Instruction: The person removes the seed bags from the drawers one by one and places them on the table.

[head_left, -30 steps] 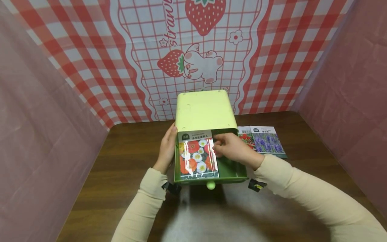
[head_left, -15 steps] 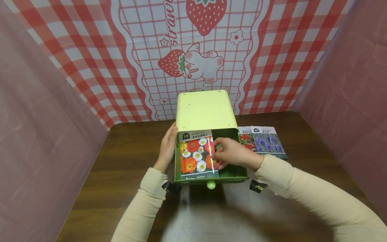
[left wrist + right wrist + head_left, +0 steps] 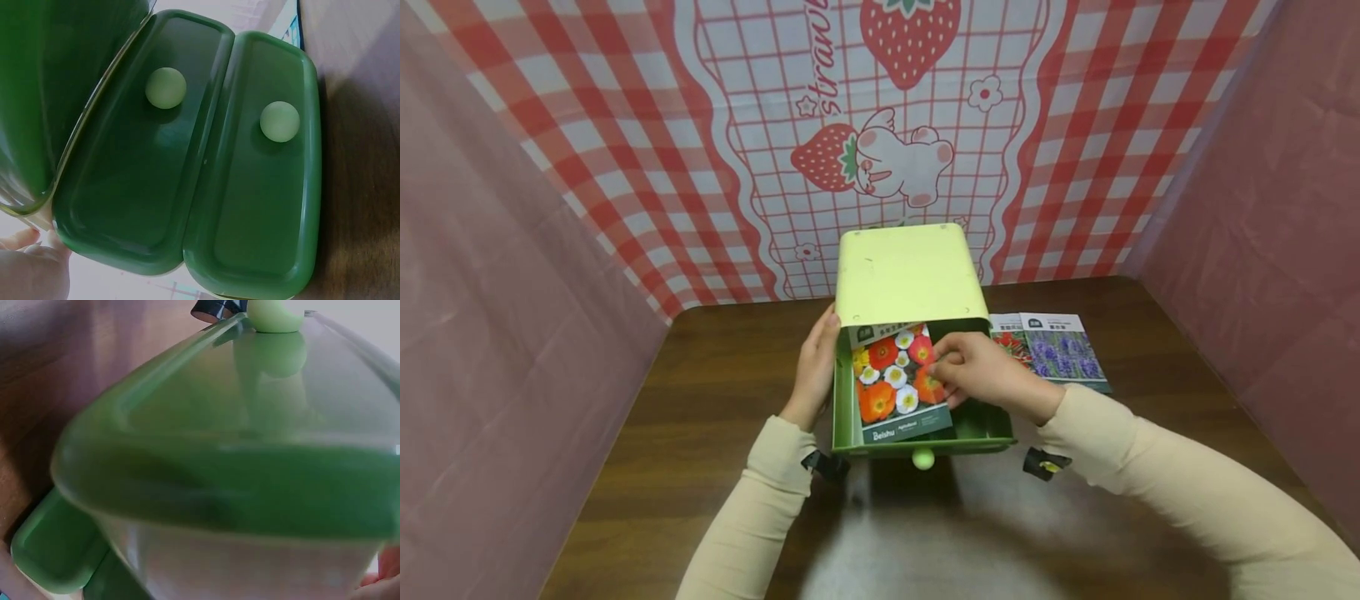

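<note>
A light green cabinet (image 3: pixel 910 271) stands on the table with its top drawer (image 3: pixel 977 432) pulled out. The left hand (image 3: pixel 812 367) rests against the cabinet's left side, fingers extended along it; its fingers also show at the lower left of the left wrist view. Over the drawer, the right hand (image 3: pixel 988 371) pinches the right edge of a seed packet (image 3: pixel 895 387) with orange, red and white flowers. The packet lies tilted within the drawer. In the left wrist view two closed drawer fronts (image 3: pixel 250 206) with round knobs are visible below the pulled-out drawer.
Right of the cabinet, a packet with purple flowers (image 3: pixel 1063 354) overlaps one with red flowers (image 3: pixel 1011 346) on the wooden table (image 3: pixel 700 417). A checked strawberry cloth (image 3: pixel 745 167) hangs behind, with pink cloth at both sides.
The right hand has taken hold of the flower packet's right edge, and the packet has turned and shifted slightly right. The left hand stays at the cabinet's side.
</note>
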### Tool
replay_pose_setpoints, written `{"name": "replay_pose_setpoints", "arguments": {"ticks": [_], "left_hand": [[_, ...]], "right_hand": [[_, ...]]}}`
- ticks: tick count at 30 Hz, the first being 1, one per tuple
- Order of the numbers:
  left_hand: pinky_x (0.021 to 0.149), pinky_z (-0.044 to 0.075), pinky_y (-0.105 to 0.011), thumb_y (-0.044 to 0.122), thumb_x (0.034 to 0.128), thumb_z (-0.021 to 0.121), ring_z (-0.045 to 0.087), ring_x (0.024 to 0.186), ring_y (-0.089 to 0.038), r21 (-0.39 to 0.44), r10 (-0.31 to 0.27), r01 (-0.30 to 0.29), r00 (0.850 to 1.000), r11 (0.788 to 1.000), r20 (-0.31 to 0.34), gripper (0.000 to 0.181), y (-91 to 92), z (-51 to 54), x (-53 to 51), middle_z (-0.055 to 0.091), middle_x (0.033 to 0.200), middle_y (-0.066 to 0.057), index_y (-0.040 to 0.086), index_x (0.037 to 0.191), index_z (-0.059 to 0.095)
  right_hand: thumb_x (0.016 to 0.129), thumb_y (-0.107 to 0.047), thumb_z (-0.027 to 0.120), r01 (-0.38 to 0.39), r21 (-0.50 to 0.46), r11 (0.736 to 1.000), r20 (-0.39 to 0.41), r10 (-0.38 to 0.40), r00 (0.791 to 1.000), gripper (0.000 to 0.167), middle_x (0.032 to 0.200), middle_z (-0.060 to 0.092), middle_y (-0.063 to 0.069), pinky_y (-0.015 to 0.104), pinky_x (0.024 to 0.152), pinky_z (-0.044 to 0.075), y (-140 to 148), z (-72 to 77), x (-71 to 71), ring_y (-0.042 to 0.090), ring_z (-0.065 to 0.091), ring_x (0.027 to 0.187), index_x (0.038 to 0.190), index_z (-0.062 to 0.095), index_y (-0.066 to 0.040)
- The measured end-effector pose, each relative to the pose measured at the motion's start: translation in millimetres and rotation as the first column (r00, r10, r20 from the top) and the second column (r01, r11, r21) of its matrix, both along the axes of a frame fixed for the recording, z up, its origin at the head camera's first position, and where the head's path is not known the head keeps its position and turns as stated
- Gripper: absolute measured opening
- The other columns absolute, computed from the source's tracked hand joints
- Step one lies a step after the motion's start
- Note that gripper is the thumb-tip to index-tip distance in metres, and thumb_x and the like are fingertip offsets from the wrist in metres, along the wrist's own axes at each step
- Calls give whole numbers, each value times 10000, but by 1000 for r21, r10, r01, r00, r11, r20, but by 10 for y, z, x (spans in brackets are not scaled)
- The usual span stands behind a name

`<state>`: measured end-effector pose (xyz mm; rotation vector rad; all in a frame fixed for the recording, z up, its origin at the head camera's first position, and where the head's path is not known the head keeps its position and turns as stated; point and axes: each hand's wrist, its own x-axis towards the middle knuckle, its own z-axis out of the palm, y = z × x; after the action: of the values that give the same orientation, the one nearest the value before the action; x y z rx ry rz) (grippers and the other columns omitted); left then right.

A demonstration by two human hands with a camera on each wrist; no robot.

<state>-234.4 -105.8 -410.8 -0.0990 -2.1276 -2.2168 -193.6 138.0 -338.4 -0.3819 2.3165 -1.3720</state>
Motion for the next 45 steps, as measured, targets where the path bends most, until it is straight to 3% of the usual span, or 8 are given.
{"name": "replay_pose_setpoints", "arguments": {"ticks": [7, 15, 21, 27, 34, 45], "left_hand": [[1126, 393, -427, 350, 1068, 364, 448, 1331, -253, 3, 0, 0, 1000, 1000, 7, 507, 9, 10, 4, 383, 1560, -101, 146, 1532, 345], [964, 488, -308, 473, 1038, 392, 521, 1206, -218, -21, 26, -26, 1000, 999, -3, 522, 12, -9, 29, 450, 1516, -49, 244, 1508, 396], [1096, 411, -426, 441, 1045, 394, 455, 1310, -236, -13, 25, -25, 1000, 1000, -16, 525, 17, -2, 34, 395, 1557, -48, 206, 1515, 384], [1119, 390, -435, 439, 1041, 405, 436, 1333, -226, -19, 42, -43, 999, 999, -32, 524, 17, -21, 18, 403, 1553, -45, 193, 1504, 406], [1167, 338, -419, 457, 1035, 414, 387, 1399, -208, -24, 50, -51, 998, 998, -27, 531, 17, -32, 9, 401, 1557, -31, 201, 1500, 413], [1198, 296, -398, 433, 1043, 408, 354, 1435, -215, -14, 44, -45, 998, 999, -52, 534, 17, -27, 12, 397, 1558, -48, 161, 1502, 406]], "right_hand": [[996, -170, 566, 34, 19, 999, -37, -34, 999, 343, 874, 707, 125, 330, 642, 604, 48, 60, 51, 162, 642, 662, 1250, 539, 60], [994, -179, 571, 75, -8, 997, 28, -75, 997, 403, 981, 713, 144, 289, 651, 600, 149, 141, 52, 130, 629, 673, 1301, 520, 77], [987, -211, 585, 124, -20, 992, 115, -121, 986, 434, 996, 668, 106, 227, 634, 566, 234, 184, 37, 112, 581, 703, 1316, 525, 66], [981, -262, 602, 124, -23, 992, 192, -117, 974, 456, 1049, 690, 109, 218, 658, 569, 340, 256, 75, 129, 618, 748, 1327, 551, 30], [947, -304, 651, 68, -13, 998, 210, -63, 976, 494, 1091, 713, 134, 315, 736, 613, 443, 321, 155, 198, 704, 811, 1310, 568, 21], [927, -321, 676, 54, -28, 998, 212, -47, 976, 469, 1049, 730, 109, 365, 759, 616, 682, 492, 245, 237, 725, 876, 1230, 615, 31]]}}
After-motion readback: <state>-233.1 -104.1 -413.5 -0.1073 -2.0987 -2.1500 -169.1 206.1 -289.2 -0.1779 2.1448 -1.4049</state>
